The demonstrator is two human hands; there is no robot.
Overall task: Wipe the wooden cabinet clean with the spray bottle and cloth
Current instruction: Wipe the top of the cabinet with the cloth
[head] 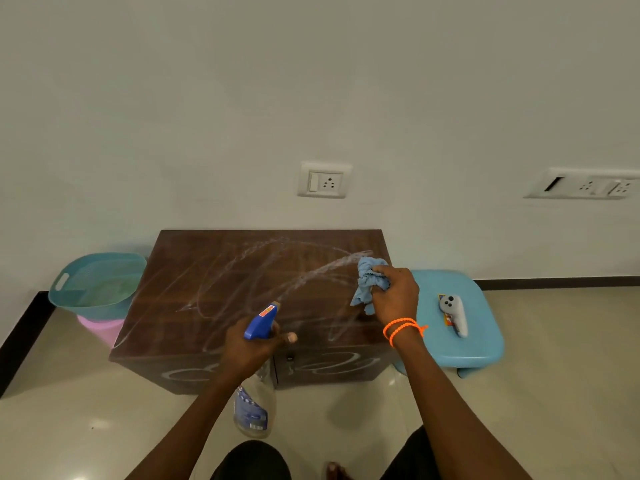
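1. Left hand [251,344] clenched round the neck of the spray bottle [254,393], blue nozzle aimed over the cabinet [214,289]; trigger finger hidden behind the head.
2. Right hand [394,294] clamped on the bunched blue cloth [369,278], at the cabinet's right edge; contact with the wood hard to judge.
3. Smeared white streaks across the cabinet top and doors.
4. Bottle body clear, label blurred, unreadable.
5. Stool [485,327] just right of the cabinet, carrying a grey controller [453,311]; basket [97,282] at left, partly masked by the cabinet.
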